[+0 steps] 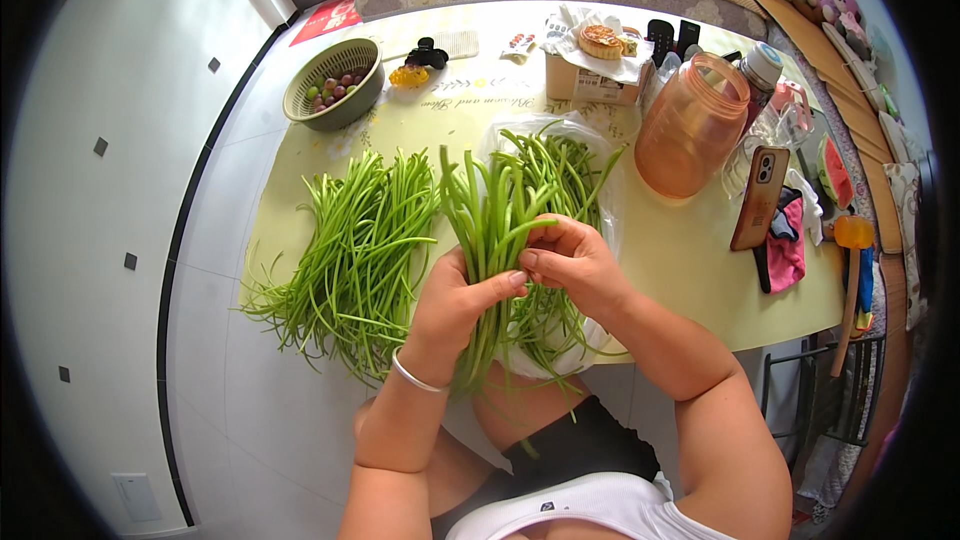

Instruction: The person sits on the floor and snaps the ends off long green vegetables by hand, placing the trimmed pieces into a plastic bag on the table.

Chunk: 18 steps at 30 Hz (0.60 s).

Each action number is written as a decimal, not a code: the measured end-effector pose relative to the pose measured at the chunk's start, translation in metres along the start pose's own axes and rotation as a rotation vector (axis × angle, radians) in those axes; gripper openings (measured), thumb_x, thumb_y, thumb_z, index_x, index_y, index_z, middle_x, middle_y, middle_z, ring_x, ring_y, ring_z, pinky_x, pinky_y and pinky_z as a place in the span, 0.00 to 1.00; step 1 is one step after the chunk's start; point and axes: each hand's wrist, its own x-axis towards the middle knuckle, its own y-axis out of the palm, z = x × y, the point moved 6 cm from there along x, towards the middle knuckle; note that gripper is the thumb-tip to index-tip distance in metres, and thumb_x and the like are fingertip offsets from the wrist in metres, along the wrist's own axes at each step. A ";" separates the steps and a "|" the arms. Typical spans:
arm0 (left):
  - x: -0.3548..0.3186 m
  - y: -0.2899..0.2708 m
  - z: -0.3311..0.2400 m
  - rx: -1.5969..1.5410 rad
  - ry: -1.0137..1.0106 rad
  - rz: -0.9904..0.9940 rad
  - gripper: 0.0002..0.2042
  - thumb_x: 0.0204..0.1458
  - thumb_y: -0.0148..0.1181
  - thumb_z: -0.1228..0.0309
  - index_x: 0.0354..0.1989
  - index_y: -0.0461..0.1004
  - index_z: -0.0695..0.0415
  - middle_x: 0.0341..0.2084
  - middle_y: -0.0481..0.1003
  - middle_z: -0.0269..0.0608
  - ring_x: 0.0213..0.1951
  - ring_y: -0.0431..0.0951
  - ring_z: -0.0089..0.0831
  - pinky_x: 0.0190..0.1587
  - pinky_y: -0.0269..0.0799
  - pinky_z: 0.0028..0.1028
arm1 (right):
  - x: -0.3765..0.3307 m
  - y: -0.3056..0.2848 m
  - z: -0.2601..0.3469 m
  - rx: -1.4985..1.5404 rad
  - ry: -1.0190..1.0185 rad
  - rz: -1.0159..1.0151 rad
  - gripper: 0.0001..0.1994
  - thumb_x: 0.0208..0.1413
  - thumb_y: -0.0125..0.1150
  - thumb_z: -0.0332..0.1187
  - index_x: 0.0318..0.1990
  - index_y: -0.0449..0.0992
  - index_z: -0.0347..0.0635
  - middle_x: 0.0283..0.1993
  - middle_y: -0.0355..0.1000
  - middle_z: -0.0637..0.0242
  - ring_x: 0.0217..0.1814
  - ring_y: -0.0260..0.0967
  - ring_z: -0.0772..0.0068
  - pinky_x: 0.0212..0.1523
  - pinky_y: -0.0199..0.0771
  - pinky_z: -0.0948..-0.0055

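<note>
My left hand [452, 302], with a pale bangle at its wrist, is wrapped round an upright bunch of long green vegetable stems [490, 215]. My right hand [572, 260] touches the bunch's right side, its thumb and forefinger pinching a stem that bends out to the right. To the left of my hands a large pile of the same stems [360, 250] lies on the table, its thin ends hanging over the near edge. Behind my right hand, more stems [570, 175] rest on a clear plastic bag [610, 205], partly hidden by my hands.
On the yellow-covered table [690, 290] stand a basket [368, 90] of grapes, a cardboard box [590, 80] with a pastry on top, and a large orange-tinted jar [690, 130]. A phone [762, 195] is propped upright at the right, beside pink-and-black cloth [785, 250].
</note>
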 end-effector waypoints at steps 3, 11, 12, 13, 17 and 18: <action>0.002 -0.002 -0.001 -0.044 -0.006 0.036 0.14 0.50 0.60 0.78 0.46 0.74 0.67 0.34 0.78 0.43 0.34 0.78 0.28 0.40 0.76 0.26 | 0.001 -0.004 -0.004 -0.059 0.022 -0.035 0.08 0.56 0.61 0.26 0.43 0.73 0.37 0.35 0.73 0.71 0.35 0.71 0.84 0.30 0.67 0.83; 0.006 -0.003 0.001 -0.083 0.054 0.106 0.13 0.52 0.58 0.81 0.46 0.73 0.67 0.34 0.78 0.42 0.34 0.78 0.27 0.39 0.75 0.25 | 0.002 -0.003 -0.006 -0.006 0.018 -0.018 0.05 0.57 0.61 0.27 0.39 0.72 0.39 0.29 0.73 0.69 0.26 0.70 0.83 0.22 0.61 0.85; 0.006 -0.005 0.002 -0.067 0.058 0.073 0.13 0.52 0.59 0.81 0.46 0.73 0.66 0.35 0.78 0.41 0.34 0.78 0.26 0.39 0.75 0.25 | 0.002 -0.003 -0.005 0.010 0.006 -0.012 0.05 0.57 0.60 0.27 0.39 0.72 0.39 0.29 0.73 0.69 0.26 0.70 0.83 0.22 0.61 0.85; 0.006 -0.006 0.002 -0.050 0.062 0.040 0.13 0.52 0.59 0.81 0.47 0.73 0.66 0.35 0.78 0.40 0.34 0.77 0.25 0.39 0.74 0.25 | 0.002 -0.001 -0.005 0.026 -0.007 -0.006 0.05 0.57 0.60 0.28 0.38 0.72 0.39 0.29 0.73 0.69 0.27 0.70 0.83 0.22 0.61 0.85; 0.006 -0.018 0.006 -0.024 0.076 -0.025 0.13 0.51 0.61 0.80 0.46 0.74 0.64 0.36 0.78 0.37 0.35 0.76 0.24 0.39 0.74 0.25 | 0.004 -0.002 -0.009 0.080 -0.032 0.002 0.05 0.58 0.61 0.29 0.38 0.72 0.39 0.30 0.73 0.69 0.28 0.71 0.82 0.23 0.62 0.85; 0.006 -0.018 0.006 -0.008 0.077 -0.038 0.13 0.51 0.61 0.80 0.46 0.74 0.64 0.36 0.78 0.37 0.35 0.76 0.24 0.39 0.74 0.25 | 0.005 -0.003 -0.010 0.103 -0.018 0.006 0.05 0.58 0.60 0.29 0.38 0.72 0.39 0.30 0.73 0.69 0.28 0.71 0.82 0.23 0.63 0.85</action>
